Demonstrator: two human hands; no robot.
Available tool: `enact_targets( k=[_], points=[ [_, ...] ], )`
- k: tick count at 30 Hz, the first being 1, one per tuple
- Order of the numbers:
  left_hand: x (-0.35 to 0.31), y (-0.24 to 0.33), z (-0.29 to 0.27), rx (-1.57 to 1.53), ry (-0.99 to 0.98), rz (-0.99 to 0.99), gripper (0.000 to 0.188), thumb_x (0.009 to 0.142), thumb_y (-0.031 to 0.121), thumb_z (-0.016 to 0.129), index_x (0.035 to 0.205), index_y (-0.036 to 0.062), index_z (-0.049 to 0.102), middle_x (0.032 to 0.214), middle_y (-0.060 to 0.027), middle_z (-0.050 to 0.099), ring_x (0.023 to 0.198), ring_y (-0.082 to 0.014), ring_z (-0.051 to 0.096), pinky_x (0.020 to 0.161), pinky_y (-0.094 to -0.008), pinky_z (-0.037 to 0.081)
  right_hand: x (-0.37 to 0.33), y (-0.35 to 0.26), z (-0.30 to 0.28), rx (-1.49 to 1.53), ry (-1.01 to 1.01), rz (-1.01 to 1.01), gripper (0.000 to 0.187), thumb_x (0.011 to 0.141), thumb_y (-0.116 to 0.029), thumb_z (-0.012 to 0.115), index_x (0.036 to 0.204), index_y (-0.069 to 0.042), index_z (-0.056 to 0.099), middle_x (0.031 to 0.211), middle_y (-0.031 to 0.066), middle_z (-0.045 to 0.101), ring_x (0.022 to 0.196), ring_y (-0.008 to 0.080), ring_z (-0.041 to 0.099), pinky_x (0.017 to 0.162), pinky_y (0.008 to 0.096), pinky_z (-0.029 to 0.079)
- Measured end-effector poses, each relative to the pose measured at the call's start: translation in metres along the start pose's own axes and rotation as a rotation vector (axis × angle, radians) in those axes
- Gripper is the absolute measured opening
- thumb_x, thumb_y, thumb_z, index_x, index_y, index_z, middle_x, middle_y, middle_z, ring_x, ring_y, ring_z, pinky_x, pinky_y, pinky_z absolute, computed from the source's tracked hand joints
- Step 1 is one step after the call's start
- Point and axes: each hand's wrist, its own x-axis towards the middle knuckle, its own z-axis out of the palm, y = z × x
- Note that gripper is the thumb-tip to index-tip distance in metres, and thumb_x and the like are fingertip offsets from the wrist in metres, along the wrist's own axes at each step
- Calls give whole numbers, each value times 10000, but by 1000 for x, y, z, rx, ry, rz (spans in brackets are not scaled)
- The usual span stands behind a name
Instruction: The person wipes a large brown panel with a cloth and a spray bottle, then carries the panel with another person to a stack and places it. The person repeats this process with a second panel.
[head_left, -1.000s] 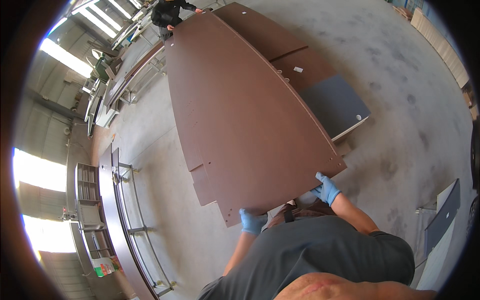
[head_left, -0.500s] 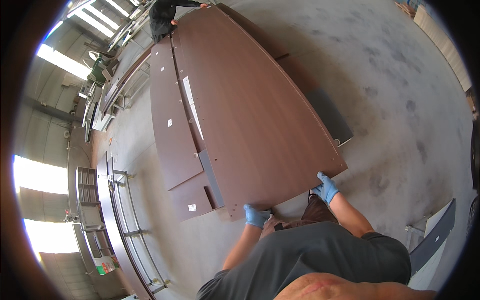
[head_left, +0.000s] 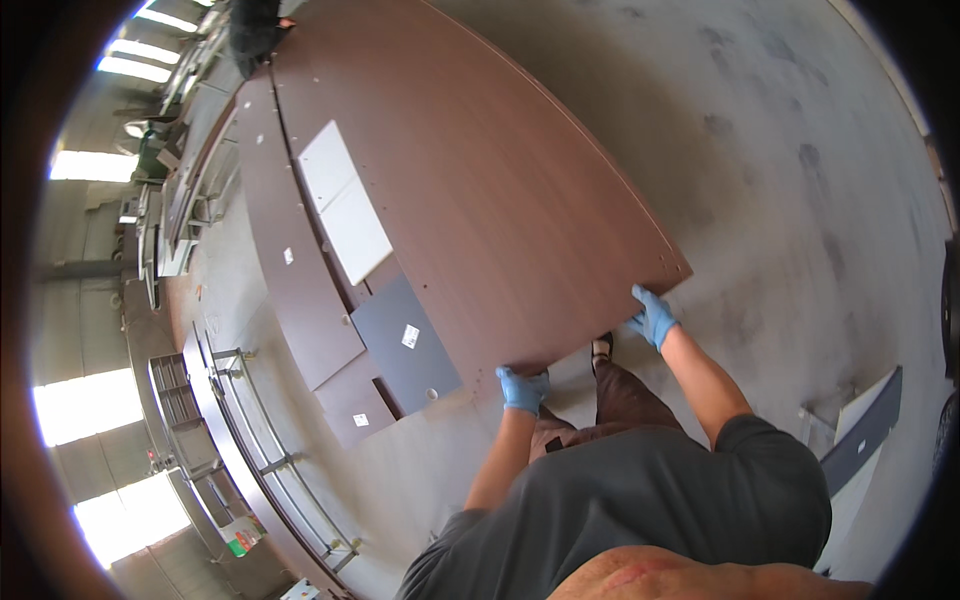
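Both hands clamped on near short edge of the brown panel [head_left: 480, 190]: left hand [head_left: 522, 387], right hand [head_left: 653, 318] by its corner. Long axis runs away from me; far end probably held by someone.

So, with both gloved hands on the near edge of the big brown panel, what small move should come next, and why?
Probably keep carrying it level, away from the stack. The left hand and right hand grip the near edge of the brown panel, another person is at the far end, and the grey board lies uncovered beside it.
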Motion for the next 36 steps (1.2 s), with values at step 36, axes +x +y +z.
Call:
enact_targets(
  k=[36],
  points=[
    [14, -15, 52, -59, 555, -393, 583, 914, 450, 565, 1397, 126, 527, 1457, -82, 546, 1335, -282, 477, 1122, -450, 361, 65, -14, -39, 26, 103, 97, 521, 935, -297, 705, 1373, -72, 534, 1320, 96, 619, 1155, 278, 637, 1007, 490, 538]
  ],
)
